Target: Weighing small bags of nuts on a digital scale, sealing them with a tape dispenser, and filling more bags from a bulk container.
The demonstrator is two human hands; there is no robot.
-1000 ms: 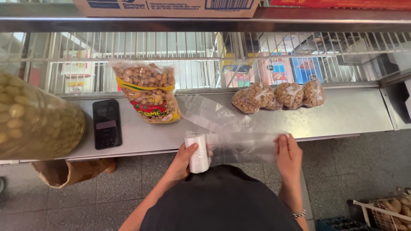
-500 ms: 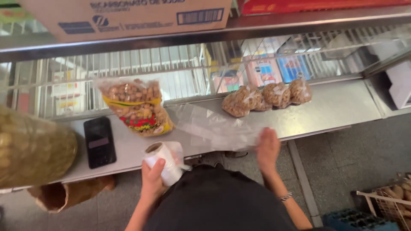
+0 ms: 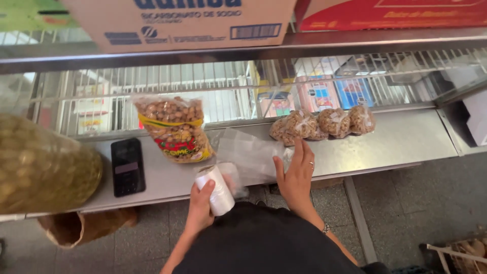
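Note:
My left hand [image 3: 199, 209] grips a white roll of thin plastic bags [image 3: 217, 189] at the near edge of the steel counter [image 3: 406, 139]. A clear plastic bag [image 3: 248, 155] trails from the roll and lies flat on the counter. My right hand [image 3: 297, 175] presses down on that bag with fingers spread, a ring on one finger. Just behind the roll stands a large opened bag of peanuts [image 3: 175, 127]. Several small knotted bags of nuts [image 3: 322, 123] lie in a row beyond my right hand.
A black phone-like device [image 3: 127, 166] lies left of the peanut bag. A big clear sack of pale round items [image 3: 43, 167] bulges at the far left. Wire racks with packets back the counter; cardboard boxes [image 3: 182, 20] sit on the shelf above. Brown paper bag [image 3: 83, 226] on the floor.
The roll and my left hand have shifted back toward the middle. My right hand has slid left onto the flattened bag. The camera has tilted and moved closer.

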